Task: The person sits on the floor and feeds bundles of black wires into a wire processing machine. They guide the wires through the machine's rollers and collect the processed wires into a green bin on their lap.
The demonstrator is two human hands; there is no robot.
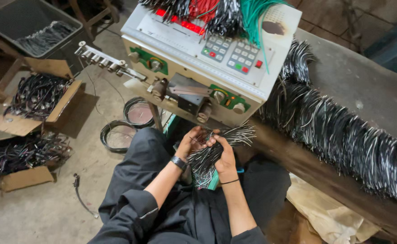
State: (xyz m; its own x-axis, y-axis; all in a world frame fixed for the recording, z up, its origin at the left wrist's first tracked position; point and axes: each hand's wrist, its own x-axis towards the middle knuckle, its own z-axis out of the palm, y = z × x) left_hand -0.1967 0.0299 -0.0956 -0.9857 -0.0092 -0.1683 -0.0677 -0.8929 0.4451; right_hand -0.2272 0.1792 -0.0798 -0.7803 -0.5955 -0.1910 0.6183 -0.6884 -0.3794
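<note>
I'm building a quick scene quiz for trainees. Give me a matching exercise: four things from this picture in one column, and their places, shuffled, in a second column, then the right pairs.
Things:
1. bundle of black cut wires
2. green wires
3. grey bin
4. long heap of black wires

Places:
A. top left, on the floor side, with wires inside
B. along the bench at the right
C. between the left hand and the right hand
D. on top of the beige wire-cutting machine

Pairs: 1-C, 2-D, 3-A, 4-B
</note>
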